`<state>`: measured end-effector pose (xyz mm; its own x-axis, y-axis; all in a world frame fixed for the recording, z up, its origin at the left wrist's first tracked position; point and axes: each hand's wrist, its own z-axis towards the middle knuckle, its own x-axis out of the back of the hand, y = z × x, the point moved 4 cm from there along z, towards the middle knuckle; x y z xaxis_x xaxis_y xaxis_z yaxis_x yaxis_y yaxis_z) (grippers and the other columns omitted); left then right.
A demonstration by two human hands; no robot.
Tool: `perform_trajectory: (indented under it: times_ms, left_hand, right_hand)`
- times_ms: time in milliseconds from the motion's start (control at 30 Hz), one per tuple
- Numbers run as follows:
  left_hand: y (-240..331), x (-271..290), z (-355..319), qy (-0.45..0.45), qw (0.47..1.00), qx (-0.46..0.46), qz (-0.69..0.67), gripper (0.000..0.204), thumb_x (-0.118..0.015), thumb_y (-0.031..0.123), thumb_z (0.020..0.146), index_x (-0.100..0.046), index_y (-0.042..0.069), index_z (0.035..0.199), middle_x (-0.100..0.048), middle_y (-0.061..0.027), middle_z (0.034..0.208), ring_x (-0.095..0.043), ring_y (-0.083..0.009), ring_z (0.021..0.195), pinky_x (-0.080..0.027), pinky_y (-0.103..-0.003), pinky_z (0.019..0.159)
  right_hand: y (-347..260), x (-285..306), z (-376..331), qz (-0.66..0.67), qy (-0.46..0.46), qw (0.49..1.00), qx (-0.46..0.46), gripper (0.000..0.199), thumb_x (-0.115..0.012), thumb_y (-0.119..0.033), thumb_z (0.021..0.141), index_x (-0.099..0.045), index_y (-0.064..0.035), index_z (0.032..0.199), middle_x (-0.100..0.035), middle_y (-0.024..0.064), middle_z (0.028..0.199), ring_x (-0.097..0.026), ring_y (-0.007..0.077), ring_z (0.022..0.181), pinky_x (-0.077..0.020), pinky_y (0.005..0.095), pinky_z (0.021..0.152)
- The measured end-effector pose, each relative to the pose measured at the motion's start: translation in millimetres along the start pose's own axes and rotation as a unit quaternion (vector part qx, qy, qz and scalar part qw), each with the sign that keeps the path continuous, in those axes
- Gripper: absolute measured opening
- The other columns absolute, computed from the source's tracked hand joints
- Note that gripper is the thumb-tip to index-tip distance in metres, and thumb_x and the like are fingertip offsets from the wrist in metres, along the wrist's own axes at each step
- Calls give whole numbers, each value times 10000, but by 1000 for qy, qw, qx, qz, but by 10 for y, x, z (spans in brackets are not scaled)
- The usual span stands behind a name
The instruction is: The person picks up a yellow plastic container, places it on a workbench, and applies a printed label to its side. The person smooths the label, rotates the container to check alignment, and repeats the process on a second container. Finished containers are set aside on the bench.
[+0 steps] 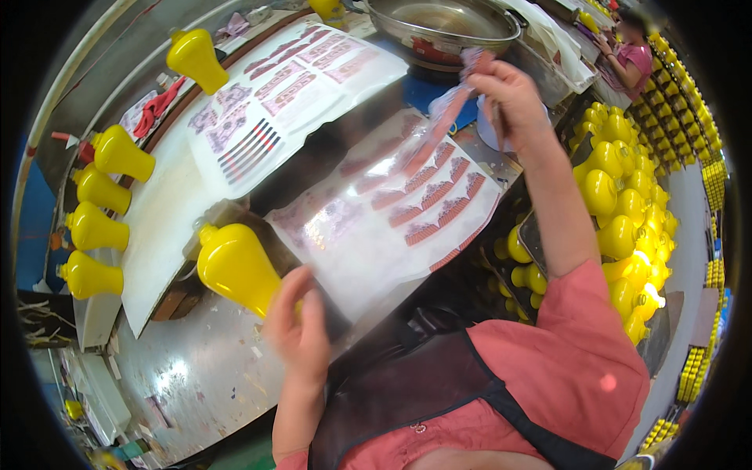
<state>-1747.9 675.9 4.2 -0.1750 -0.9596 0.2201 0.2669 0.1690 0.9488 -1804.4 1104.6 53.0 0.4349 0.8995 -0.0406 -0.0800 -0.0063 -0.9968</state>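
Strip (442, 129) up in R hand (511, 98); vase (235, 265) at L hand (301, 329)

Prints 1st: near sheet (352, 274) carries rows of curved red-purple bands, partly behind the strip & washed out by glare; far sheet (301, 125) has panels, purplish patterns & slanted dark-and-red bars (249, 151); any lettering there's too small to read from here; pan (382, 17) at the back, top cut off, has a red label (433, 49), too unclear to make out.

R hand pinches the strip's upper end b/w thumb & fingers; strip hangs slantwise over near sheet, blurred, its print hard to tell; L hand's half curled at the vase's wide end, blurred too; can't tell if it's gripping or only touching; vase lies tilted, neck away from the hand, its support mostly hidden.

More yellow vases (94, 274) along the table's (204, 399) left side; a pile (627, 211) at right; co-worker (633, 66) beyond, small, hands hard to make out.
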Motion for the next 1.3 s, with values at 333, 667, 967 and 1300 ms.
perform_trajectory:
  times_ms: [333,667,967,1300]
  left_hand:
    - [-390,379,-434,100,969,83,212,807,-546,192,951,-128,-15,1611,-194,-256,1649,-230,-383,1519,-183,-457,1231]
    - [-628,502,-543,83,983,110,118,760,-554,254,990,-200,-31,1599,-294,-262,1613,-291,-363,1498,-200,-432,1224]
    - [-626,446,-574,108,980,34,164,688,-538,257,1022,-262,-25,1586,-363,-232,1593,-365,-362,1460,-250,-422,1206]
    - [-748,508,-546,102,977,62,178,724,-572,237,984,-266,-72,1563,-378,-276,1557,-364,-408,1439,-245,-463,1207]
  right_hand:
    - [171,1311,342,-635,204,737,109,216,-708,-244,819,-761,-119,987,-737,185,928,-712,356,891,-554,430,782]
    - [372,1374,644,-603,111,789,26,107,-708,-129,817,-720,-37,870,-725,91,791,-692,213,737,-538,335,696]
    - [355,114,-488,-313,-116,939,-88,190,-687,-180,860,-676,-14,951,-717,63,869,-637,128,730,-487,280,670]
    - [12,-517,-836,-413,-100,900,93,238,-684,-211,834,-693,1,943,-713,151,847,-689,287,776,-530,334,749]
